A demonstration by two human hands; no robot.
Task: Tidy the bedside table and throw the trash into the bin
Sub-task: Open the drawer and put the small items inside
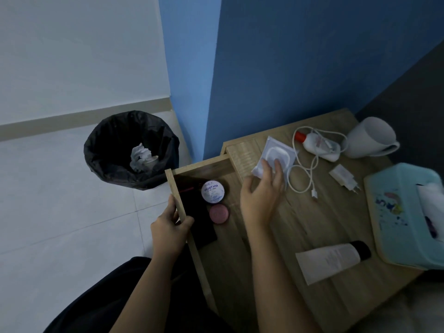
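Note:
My left hand point(169, 230) grips the front edge of the pulled-out drawer point(177, 200) of the wooden bedside table point(319, 227). Inside the drawer lie a white round cream jar point(212, 191), a pink round tin point(218, 213) and a dark flat item point(199, 222). My right hand point(260, 191) pinches the near corner of a white wipes packet point(274, 153) lying on the tabletop. The black-lined bin point(131, 150) stands on the floor to the left, with crumpled white paper point(140, 156) in it.
On the tabletop lie a white cable point(304, 174), a small white bottle with a red cap point(317, 144), a tipped white mug point(368, 138), a white charger plug point(343, 176), a white tube with a black cap point(331, 260) and a teal tissue box point(406, 212). Blue wall behind.

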